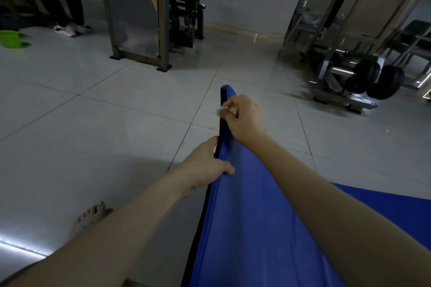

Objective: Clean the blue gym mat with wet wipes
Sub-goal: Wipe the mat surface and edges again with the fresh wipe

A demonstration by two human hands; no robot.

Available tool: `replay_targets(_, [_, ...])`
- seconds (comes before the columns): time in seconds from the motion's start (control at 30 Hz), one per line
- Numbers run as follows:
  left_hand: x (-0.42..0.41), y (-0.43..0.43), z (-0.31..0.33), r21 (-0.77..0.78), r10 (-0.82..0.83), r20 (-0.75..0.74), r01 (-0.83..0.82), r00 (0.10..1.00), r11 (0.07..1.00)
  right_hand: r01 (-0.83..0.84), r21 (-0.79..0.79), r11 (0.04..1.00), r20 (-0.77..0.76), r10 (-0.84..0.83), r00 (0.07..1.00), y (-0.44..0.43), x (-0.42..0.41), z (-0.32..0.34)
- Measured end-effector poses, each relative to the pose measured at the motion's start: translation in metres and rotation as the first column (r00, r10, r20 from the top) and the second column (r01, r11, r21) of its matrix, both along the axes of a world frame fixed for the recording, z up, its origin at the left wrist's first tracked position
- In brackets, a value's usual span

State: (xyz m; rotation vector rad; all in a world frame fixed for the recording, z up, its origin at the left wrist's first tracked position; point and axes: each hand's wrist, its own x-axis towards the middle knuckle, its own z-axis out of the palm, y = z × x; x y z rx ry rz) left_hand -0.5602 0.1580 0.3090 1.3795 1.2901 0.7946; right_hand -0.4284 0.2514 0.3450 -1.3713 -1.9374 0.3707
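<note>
The blue gym mat (251, 212) is lifted on its edge and runs from the bottom of the view up to a far corner near the middle. Its black edge faces left. My left hand (205, 163) grips that raised edge about halfway along, thumb on the blue face. Farther along, my right hand (242, 116) holds a small white wet wipe (222, 109) pinched against the mat's top edge near the far corner. The wipe is blurred and mostly hidden by my fingers.
Pale floor tiles (105, 123) surround the mat. My bare foot (91, 216) rests at lower left. A gym machine frame (140, 30) stands ahead, a weight machine with black rollers (373, 79) at right. Another person's legs (67, 7) and a green bucket (11, 38) are at far left.
</note>
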Motion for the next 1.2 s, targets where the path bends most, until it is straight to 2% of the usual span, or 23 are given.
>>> replay_targets(0.2, [-0.004,-0.012,0.006,0.039,-0.085,0.024,0.084,0.996,0.996,0.166,-0.038,0.985,-0.113,-0.169,0.979,0.083,-0.002,0.03])
replay_targets(0.33, [-0.005,-0.018,0.013,0.026,-0.098,0.016,0.098,0.995,0.995,0.094,-0.138,0.986,-0.202,-0.121,0.972,0.072,-0.002,0.027])
replay_targets(0.43, [-0.005,-0.02,0.015,0.023,-0.074,-0.006,0.074,0.997,0.997,0.019,-0.142,0.99,-0.147,-0.04,0.988,0.021,0.004,0.009])
replay_targets(0.57, [-0.003,-0.028,0.015,0.053,-0.116,-0.052,0.118,0.992,0.992,-0.005,-0.028,1.0,-0.101,0.002,0.995,-0.025,0.025,-0.002])
replay_targets(0.67, [-0.002,-0.029,0.018,0.076,-0.14,-0.033,0.142,0.99,0.987,0.035,0.011,0.999,-0.061,-0.035,0.998,-0.008,0.022,0.019])
replay_targets(0.8, [-0.002,-0.032,0.016,0.12,-0.187,-0.029,0.189,0.982,0.975,0.175,0.031,0.984,-0.07,-0.173,0.982,0.056,0.008,0.053])
replay_targets(0.93, [0.002,-0.038,0.01,0.138,-0.228,-0.024,0.23,0.973,0.963,0.237,-0.046,0.971,-0.048,-0.239,0.97,0.088,0.012,0.068])
replay_targets(1.03, [0.006,-0.04,0.012,0.14,-0.24,-0.026,0.241,0.971,0.96,0.233,-0.049,0.971,-0.073,-0.236,0.969,0.069,0.024,0.065])
replay_targets(1.2, [0.003,-0.037,0.024,0.136,-0.18,-0.004,0.179,0.984,0.974,0.116,-0.037,0.993,-0.058,-0.118,0.991,-0.01,0.023,0.039])
